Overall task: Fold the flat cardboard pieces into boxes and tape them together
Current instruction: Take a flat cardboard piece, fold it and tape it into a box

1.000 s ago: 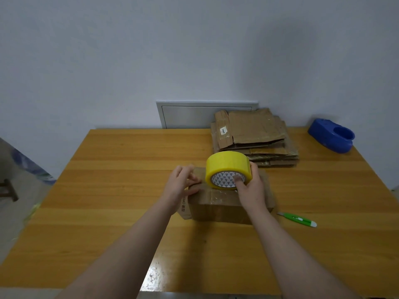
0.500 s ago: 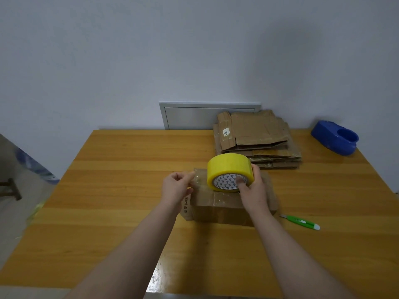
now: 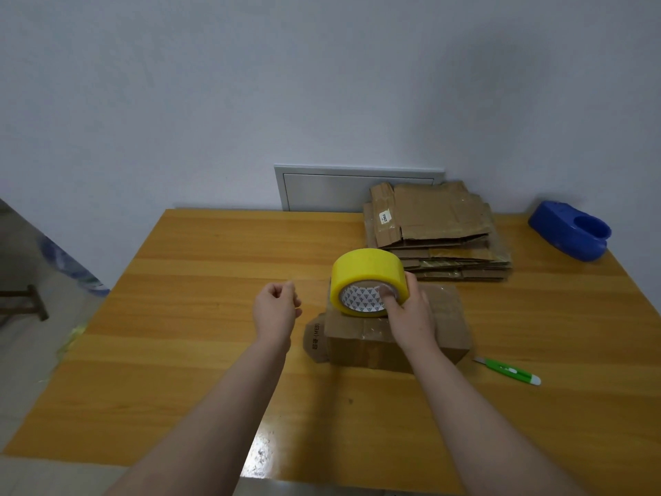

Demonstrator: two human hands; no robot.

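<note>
Wood table (image 3: 200, 316), yellow-brown top. Ctr: folded box (image 3: 447, 334). Far R: flat cardboard stack (image 3: 440, 223); blue tape dispenser (image 3: 568, 234) at far-R corner. Green knife (image 3: 508, 371) near folded box, R side, not touching.

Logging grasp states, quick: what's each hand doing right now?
Left hand: closed, fingertips pinched; whether tape is between them cannot be told.
Right hand: holding the yellow tape roll on the cardboard box.

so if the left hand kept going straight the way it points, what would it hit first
Likely nothing close: the left hand points forward and slightly right, passing left of the tape roll over bare table, toward the grey wall panel. Depth is unclear.
</note>
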